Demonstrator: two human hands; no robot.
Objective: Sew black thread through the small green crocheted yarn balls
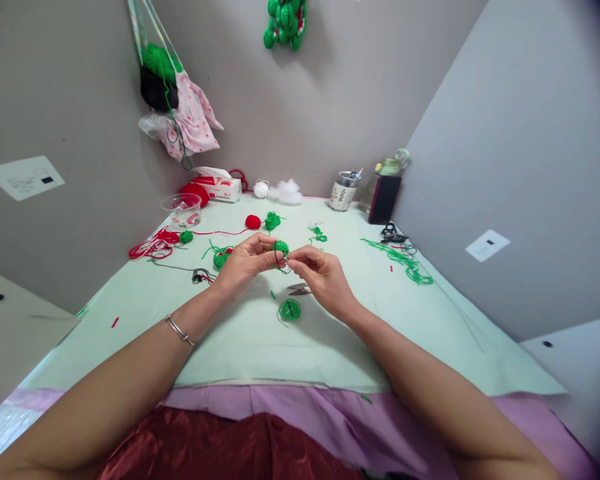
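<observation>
Above the middle of the table, my left hand (250, 259) is closed around a small round green crocheted piece (281, 248). Dark yarn (279, 265) loops down from its front. The fingertips of my right hand (321, 273) pinch at the piece's right edge, where the dark yarn runs up to them; any needle there is too small to make out. Scissors (299, 289) lie partly hidden under my right hand. A green round piece (290, 309) rests on the cloth below the hands. Behind my left hand lies another green and red crocheted piece (223, 257).
Red yarn (155, 244), a clear tub (181, 212) and a tissue box (221, 188) stand at the left. Toward the back are white stuffing (287, 192), a pen holder (344, 192) and a phone (385, 200) leaning on a bottle. Green yarn strands (403, 260) lie right.
</observation>
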